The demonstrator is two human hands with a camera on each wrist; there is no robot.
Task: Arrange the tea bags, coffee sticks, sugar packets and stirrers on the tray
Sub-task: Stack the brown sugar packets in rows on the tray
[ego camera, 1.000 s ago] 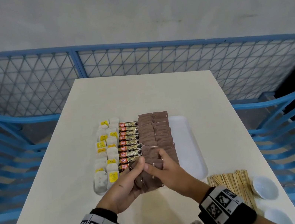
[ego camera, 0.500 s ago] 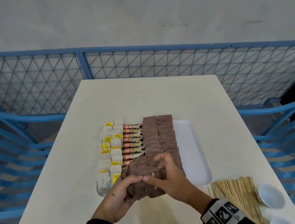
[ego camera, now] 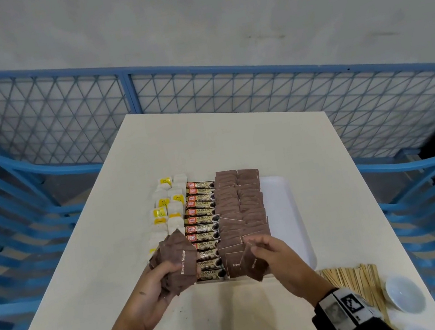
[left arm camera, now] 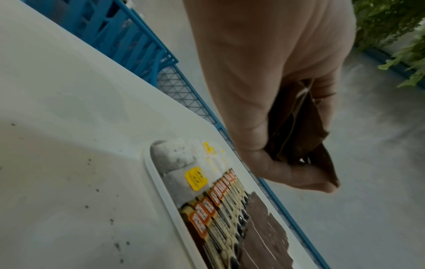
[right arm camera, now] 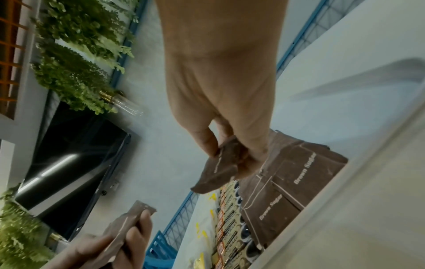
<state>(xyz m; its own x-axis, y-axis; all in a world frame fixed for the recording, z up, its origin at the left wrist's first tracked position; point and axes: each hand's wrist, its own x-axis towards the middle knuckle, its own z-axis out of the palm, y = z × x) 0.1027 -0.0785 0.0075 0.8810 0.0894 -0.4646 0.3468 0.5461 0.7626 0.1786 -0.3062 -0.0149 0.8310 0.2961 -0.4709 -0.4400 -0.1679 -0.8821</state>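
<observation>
A white tray (ego camera: 283, 205) holds white tea bags (ego camera: 165, 211) with yellow tags at left, a column of coffee sticks (ego camera: 202, 219) in the middle and two columns of brown sugar packets (ego camera: 240, 204) to their right. My left hand (ego camera: 155, 281) grips a fanned stack of brown sugar packets (ego camera: 180, 260) above the tray's near left corner. My right hand (ego camera: 268, 254) pinches a single brown sugar packet (ego camera: 254, 263) just above the near end of the sugar columns. Wooden stirrers (ego camera: 354, 283) lie on the table at the near right, off the tray.
The tray's right strip is bare. A small white bowl (ego camera: 405, 294) stands right of the stirrers near the table's edge. Blue mesh fencing (ego camera: 198, 93) and blue chairs (ego camera: 0, 201) surround the white table (ego camera: 221, 141).
My hands have parted: the right hand drew one sugar packet off the stack and moved right and down toward the tray, while the left hand kept the stack and lifted it.
</observation>
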